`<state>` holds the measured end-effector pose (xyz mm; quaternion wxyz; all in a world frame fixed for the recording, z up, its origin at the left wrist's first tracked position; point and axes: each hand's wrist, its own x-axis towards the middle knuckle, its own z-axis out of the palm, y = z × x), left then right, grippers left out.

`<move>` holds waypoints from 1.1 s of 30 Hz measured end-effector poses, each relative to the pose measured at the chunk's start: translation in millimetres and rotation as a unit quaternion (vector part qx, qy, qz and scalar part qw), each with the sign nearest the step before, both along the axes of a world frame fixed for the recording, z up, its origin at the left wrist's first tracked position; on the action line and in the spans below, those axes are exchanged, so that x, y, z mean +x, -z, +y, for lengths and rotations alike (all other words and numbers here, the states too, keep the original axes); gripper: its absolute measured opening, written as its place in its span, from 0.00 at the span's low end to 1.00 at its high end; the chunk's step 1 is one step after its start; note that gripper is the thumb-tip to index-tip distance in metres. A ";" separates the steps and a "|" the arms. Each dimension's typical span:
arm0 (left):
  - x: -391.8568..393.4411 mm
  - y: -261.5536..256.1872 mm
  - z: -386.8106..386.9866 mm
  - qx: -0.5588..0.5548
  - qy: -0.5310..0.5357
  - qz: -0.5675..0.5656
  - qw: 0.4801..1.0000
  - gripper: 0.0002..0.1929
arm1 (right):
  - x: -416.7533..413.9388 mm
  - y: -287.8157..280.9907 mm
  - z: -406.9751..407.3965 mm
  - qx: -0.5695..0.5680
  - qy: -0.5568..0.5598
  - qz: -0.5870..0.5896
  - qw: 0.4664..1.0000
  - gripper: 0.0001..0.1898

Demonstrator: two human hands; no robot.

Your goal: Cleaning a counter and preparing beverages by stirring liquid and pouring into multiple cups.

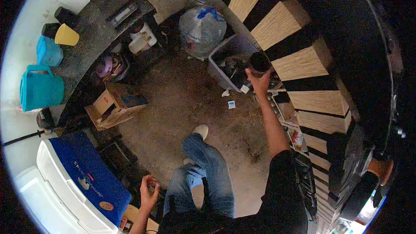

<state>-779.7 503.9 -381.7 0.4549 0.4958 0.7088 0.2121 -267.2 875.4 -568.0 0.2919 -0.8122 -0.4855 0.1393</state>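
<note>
My right hand [261, 80] is stretched forward and grips a dark round cup-like container [259, 62]. It holds this over the right side of a translucent plastic bin [214, 66] with dark items inside. Near my left thigh, my left hand [150, 191] hangs with its fingers curled and nothing seen in it. A tied clear plastic bag [203, 29] with a blue tie stands behind the bin. On the floor in front of the bin lie a small white and blue packet [231, 104] and white scraps [225, 93].
Wooden slats [276, 22] line the right side. At left, a dark counter [87, 26] bears a yellow cup [67, 35], a blue container [49, 51] and a teal pitcher [42, 87]. An open cardboard box [113, 110] sits below it, near a blue and white cooler [87, 175].
</note>
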 end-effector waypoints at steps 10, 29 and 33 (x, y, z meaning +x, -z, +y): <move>-13.3 -36.6 -32.4 0.031 -0.066 -0.026 0.997 0.19 | -59.1 -80.4 -37.6 0.236 -0.062 0.353 0.903 0.37; -10.9 -150.4 -203.0 0.083 -0.002 -0.049 0.995 0.20 | -105.2 -307.3 -337.8 0.146 -0.078 0.228 0.959 0.53; 21.5 -177.0 -194.5 0.129 0.074 -0.067 0.987 0.20 | -88.9 -356.8 -416.2 0.165 -0.050 0.228 0.958 0.54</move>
